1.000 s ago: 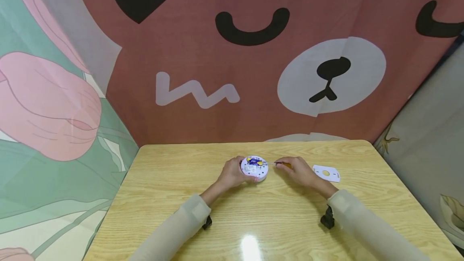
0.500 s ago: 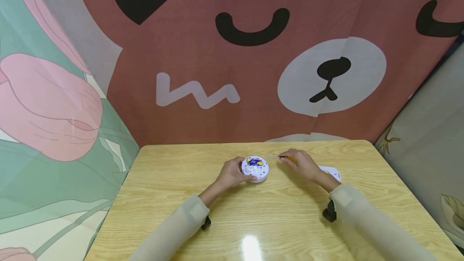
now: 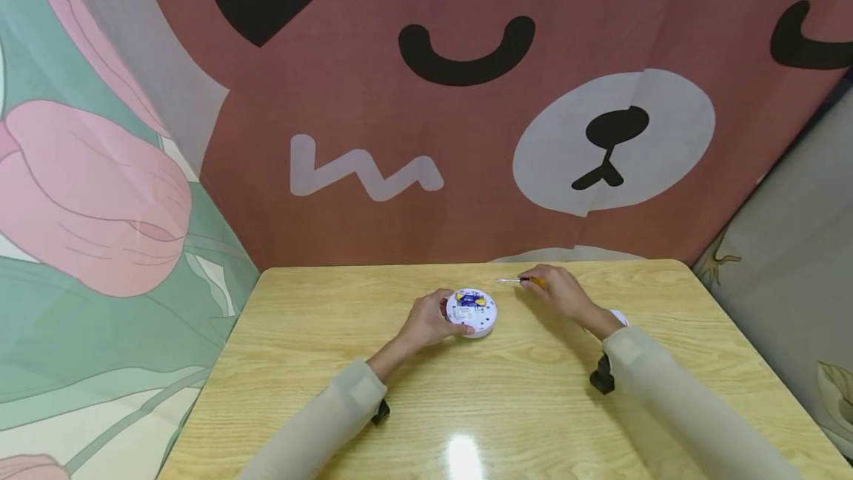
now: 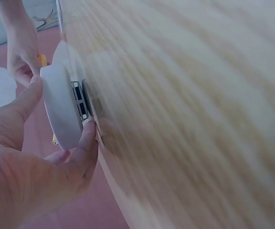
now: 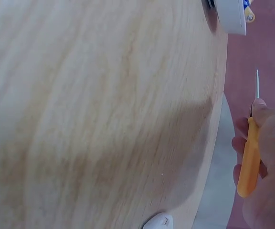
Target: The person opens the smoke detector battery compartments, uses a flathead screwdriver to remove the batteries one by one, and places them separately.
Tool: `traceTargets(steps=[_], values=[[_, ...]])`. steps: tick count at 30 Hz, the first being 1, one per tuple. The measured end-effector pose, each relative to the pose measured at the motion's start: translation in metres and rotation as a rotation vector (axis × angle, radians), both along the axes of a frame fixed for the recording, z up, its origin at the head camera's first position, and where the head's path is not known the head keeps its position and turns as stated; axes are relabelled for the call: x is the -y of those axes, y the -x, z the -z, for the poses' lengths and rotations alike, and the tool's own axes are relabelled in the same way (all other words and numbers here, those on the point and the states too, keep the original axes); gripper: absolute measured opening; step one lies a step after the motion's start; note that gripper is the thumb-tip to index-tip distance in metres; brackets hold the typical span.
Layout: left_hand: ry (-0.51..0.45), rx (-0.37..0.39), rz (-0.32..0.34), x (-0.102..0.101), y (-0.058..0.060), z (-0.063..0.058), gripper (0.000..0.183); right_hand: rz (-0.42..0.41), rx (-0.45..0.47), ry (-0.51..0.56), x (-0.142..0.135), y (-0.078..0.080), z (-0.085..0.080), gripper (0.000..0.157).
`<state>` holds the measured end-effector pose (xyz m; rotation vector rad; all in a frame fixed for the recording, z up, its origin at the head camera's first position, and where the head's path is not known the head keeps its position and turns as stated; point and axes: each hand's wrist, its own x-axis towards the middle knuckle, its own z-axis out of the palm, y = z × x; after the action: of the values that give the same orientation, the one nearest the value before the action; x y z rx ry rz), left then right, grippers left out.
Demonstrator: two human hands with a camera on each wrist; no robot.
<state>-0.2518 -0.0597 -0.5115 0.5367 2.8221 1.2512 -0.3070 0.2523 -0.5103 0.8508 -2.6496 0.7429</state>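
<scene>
A round white smoke alarm (image 3: 476, 323) is held on its left side by my left hand (image 3: 425, 319), the back facing up with blue and yellow batteries (image 3: 470, 299) in it. In the left wrist view, my thumb and fingers grip the alarm's edge (image 4: 60, 107), and dark vent slots show on its underside near the tabletop. To its right, my right hand (image 3: 565, 296) holds a screwdriver (image 5: 249, 160) by its orange handle. The thin metal shaft points left, apart from the alarm and over the table's far part.
A white mounting plate (image 3: 620, 316) lies on the wooden table (image 3: 506, 398), mostly hidden behind my right wrist. Past the table's far edge hangs a curtain (image 3: 373, 232) with a bear print.
My right hand has drawn the screwdriver away from the alarm's batteries, back and to the right, and raised it. The left hand keeps its hold on the alarm almost unmoved.
</scene>
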Motion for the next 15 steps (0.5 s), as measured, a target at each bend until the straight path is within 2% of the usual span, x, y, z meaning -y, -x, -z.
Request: traceTargets(steps=[11,15], values=[[0.007,0.033,-0.006,-0.002,-0.002,0.003,0.084,0.054,-0.034,-0.025,-0.002,0.014,0.012,0.018],[0.015,0.011,-0.007,-0.002,0.001,0.002,0.084,0.058,-0.04,-0.019,-0.004,0.021,0.014,0.018]])
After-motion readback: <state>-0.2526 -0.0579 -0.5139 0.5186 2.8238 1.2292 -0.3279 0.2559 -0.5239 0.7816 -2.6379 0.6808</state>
